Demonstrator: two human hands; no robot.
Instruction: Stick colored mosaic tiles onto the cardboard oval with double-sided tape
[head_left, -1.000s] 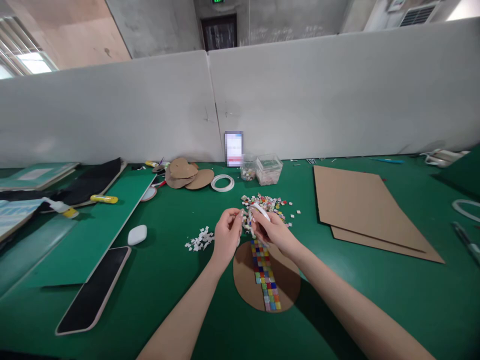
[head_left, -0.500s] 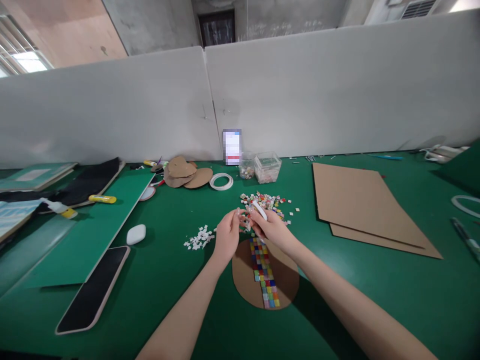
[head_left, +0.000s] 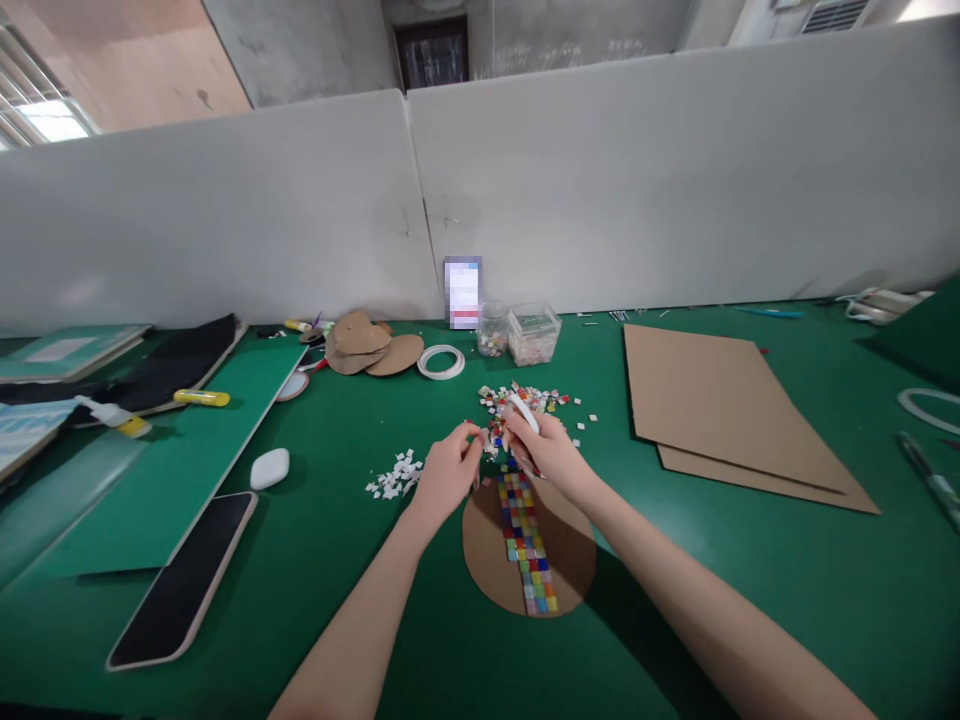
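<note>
My right hand [head_left: 551, 450] is closed round a slim white tube-like thing [head_left: 523, 412], which slants up out of my fingers; its lower end is hidden. To its left, above the far edge of a round cardboard piece [head_left: 484, 560], is my left hand [head_left: 450, 465], fingers curled with the tips together. Whatever lies between those fingertips is too small to make out. A band of coloured mosaic tiles [head_left: 529, 545] runs down the cardboard. Just beyond my hands lies a heap of loose coloured tiles [head_left: 495, 400], and white tile chips [head_left: 397, 476] lie left of my left hand.
Clear plastic boxes [head_left: 534, 335] and a lit phone [head_left: 463, 292] stand by the grey partition. Cardboard sheets [head_left: 705, 410] lie on the right. Leftward are a dark phone [head_left: 187, 580], a white case [head_left: 270, 468], a green board [head_left: 187, 470], cardboard discs [head_left: 360, 345] and a white ring [head_left: 441, 362].
My left hand has drawn slightly left and down, apart from my right hand. My right hand has shifted a little, still with the white tube-like thing.
</note>
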